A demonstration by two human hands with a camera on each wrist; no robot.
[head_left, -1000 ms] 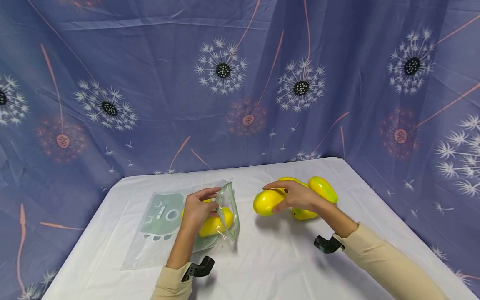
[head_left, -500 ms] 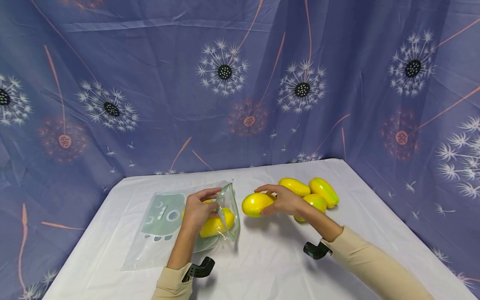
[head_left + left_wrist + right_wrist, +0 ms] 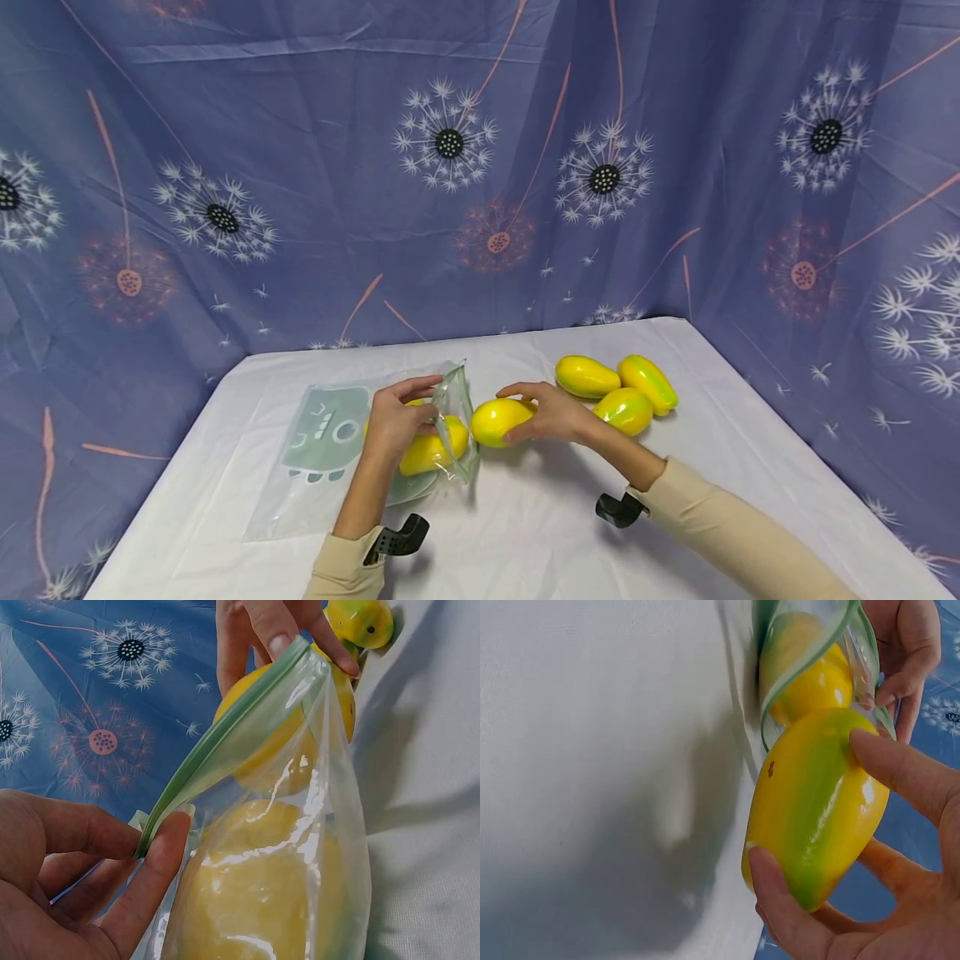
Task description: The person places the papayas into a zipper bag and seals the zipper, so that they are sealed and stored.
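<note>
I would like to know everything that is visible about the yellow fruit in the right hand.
The fruit is a smooth, glossy oval, yellow with a broad green streak and a small brown mark. It may be plastic. The right hand grips it, seemingly above the white cloth, at the open mouth of the clear bag; whether it touches the bag is unclear.

Not one readable word, number or brand out there: face-printed bag [image 3: 318,437] at eight o'clock, yellow-green fruits [image 3: 626,410] at four, dandelion-patterned curtain [image 3: 337,167] at twelve.
</note>
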